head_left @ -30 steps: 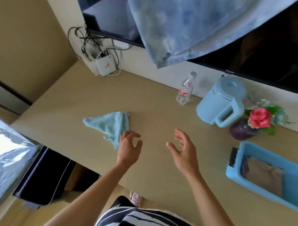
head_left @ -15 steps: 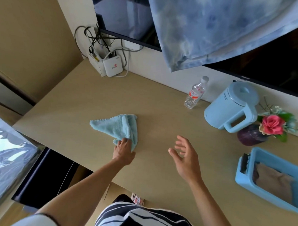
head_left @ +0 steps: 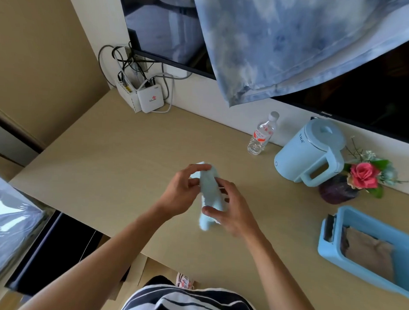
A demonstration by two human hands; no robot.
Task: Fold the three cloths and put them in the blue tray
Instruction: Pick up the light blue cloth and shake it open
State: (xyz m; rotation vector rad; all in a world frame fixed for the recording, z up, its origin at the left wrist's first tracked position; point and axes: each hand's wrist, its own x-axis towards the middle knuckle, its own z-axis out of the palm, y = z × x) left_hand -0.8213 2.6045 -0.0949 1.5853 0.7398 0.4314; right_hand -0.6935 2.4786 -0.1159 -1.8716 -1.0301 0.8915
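The light blue cloth (head_left: pixel 209 192) hangs bunched and lifted off the desk (head_left: pixel 120 156), held between both hands near the middle of the view. Its long axis runs roughly from 12 o'clock down to 6 o'clock, the lower end dangling loose below the fingers. The left hand (head_left: pixel 181 191) pinches the upper end from the 9 o'clock side, thumb and fingers closed on the fabric. The right hand (head_left: pixel 231 211) meets it from the 3 o'clock side, thumb pressed against the lower part of the strip and fingers curled behind it, so both hands grip the same cloth, almost touching each other.

The blue tray (head_left: pixel 330 254) lies well apart toward 4 o'clock, with a brown cloth (head_left: pixel 369 251) already lying inside. The right hand is the nearer one to it, so I judge the carry would fall to that side once the folding is finished. A kettle (head_left: pixel 310 151) and a water bottle (head_left: pixel 261 136) stand beyond, near 2 o'clock.
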